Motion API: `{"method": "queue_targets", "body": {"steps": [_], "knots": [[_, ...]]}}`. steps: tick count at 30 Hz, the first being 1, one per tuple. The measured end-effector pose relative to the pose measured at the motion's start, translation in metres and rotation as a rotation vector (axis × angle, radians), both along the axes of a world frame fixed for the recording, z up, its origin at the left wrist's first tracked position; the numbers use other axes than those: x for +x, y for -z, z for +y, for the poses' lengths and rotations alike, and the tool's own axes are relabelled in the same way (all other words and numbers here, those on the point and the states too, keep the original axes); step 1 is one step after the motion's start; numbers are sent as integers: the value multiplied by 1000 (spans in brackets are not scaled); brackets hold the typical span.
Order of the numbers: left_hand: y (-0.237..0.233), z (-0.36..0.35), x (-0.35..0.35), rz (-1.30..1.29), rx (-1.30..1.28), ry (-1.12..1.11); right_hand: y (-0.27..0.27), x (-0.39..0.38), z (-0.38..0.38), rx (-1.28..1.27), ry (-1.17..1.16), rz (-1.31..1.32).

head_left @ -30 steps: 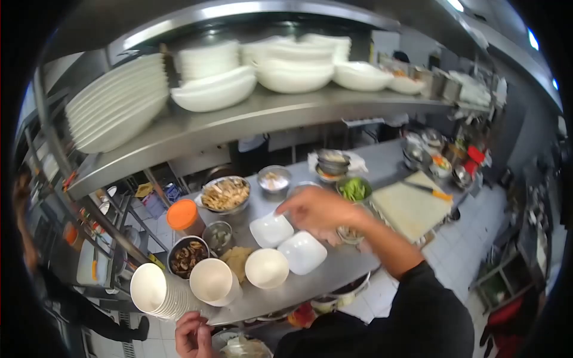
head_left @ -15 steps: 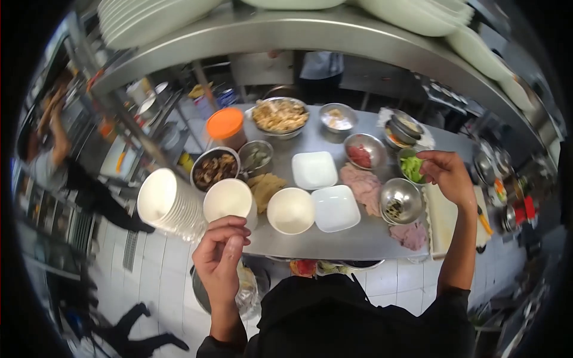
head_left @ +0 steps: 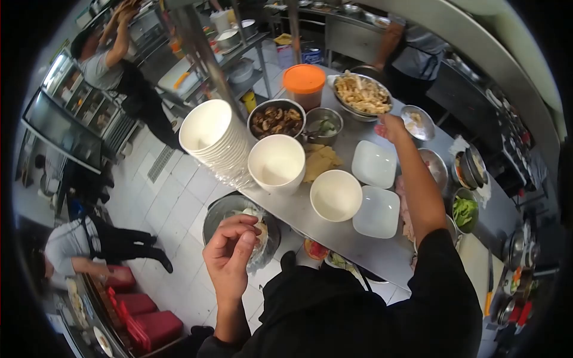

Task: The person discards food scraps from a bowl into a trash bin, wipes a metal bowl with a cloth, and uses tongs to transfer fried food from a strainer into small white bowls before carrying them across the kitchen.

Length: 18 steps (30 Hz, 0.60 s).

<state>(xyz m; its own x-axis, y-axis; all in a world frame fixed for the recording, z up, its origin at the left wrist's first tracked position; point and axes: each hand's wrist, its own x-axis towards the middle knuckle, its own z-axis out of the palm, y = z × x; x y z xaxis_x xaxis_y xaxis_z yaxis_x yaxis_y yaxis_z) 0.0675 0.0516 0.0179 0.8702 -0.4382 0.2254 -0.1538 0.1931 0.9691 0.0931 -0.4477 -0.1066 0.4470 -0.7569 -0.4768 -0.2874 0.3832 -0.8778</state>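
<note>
My right hand (head_left: pixel 392 128) is closed on a bit of red food (head_left: pixel 379 129), possibly raw meat, beside the metal bowl of pale cooked strips (head_left: pixel 362 94). My left hand (head_left: pixel 230 253) hangs in front of the table with fingers curled and thumb against them; nothing shows in it. Two white paper bowls (head_left: pixel 336 196) (head_left: pixel 277 164) stand near the table's front edge. Close by are two square white dishes (head_left: pixel 374 164) (head_left: pixel 376 212). Beneath my right forearm, a steel bowl (head_left: pixel 439 167) and pink meat slices (head_left: pixel 406 209) are partly hidden.
A tall stack of paper bowls (head_left: pixel 215 134) leans at the left edge. Around it are a bowl of mushrooms (head_left: pixel 277 122), an orange-lidded tub (head_left: pixel 304 79) and a lettuce bowl (head_left: pixel 465 210). A knife (head_left: pixel 490 286) lies by the cutting board (head_left: pixel 468 265). Several people work nearby.
My view has swung left. My right hand has moved from beside the lettuce bowl to near the bowl of pale strips, now with red food in its fingers. My left hand stays curled.
</note>
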Motion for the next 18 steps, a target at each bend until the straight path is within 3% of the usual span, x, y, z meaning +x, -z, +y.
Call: {"method": "queue_targets", "body": {"steps": [5,18], "knots": [[6,7,-3,64,37,-73,31,34,-21,173,201,-76],[18,4,31,127,45,93,30,-23,-4,146,99,-77]]}}
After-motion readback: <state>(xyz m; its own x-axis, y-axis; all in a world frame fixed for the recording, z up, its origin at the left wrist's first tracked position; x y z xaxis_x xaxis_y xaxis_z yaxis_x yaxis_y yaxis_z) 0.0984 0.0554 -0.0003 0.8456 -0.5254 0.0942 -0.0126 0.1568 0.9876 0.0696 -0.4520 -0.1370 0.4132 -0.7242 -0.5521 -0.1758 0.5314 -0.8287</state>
